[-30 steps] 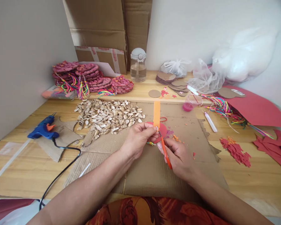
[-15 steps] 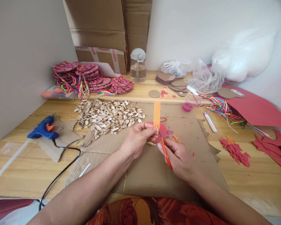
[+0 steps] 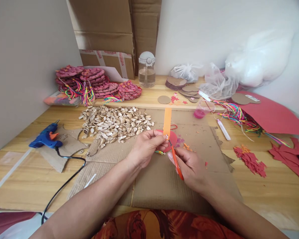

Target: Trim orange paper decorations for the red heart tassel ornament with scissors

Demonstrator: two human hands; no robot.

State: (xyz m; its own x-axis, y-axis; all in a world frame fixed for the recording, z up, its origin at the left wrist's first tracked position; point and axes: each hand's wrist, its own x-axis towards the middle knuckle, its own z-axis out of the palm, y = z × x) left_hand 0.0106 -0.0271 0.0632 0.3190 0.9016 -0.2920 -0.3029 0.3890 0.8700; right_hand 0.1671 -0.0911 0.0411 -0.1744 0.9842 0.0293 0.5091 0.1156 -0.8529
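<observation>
Between the thumb and fingers of my left hand (image 3: 150, 146) is the lower end of an orange paper strip (image 3: 167, 121), which points away from me. My right hand (image 3: 189, 166) grips a pair of scissors with orange handles (image 3: 177, 164). The blades meet the strip's near end, close to my left fingertips. Beneath the hands, a round red piece (image 3: 173, 136) lies on a cardboard sheet (image 3: 161, 186), partly hidden by the fingers and strip. Small orange scraps (image 3: 186, 146) lie just beyond my right hand.
A heap of peanut shells (image 3: 119, 124) spreads at the left. Further left rests a blue glue gun (image 3: 46, 136) with its black cord. A water bottle (image 3: 147, 71) stands behind, and a cup of pink liquid (image 3: 201, 111) at right. Red paper pieces (image 3: 250, 161) lie on the right.
</observation>
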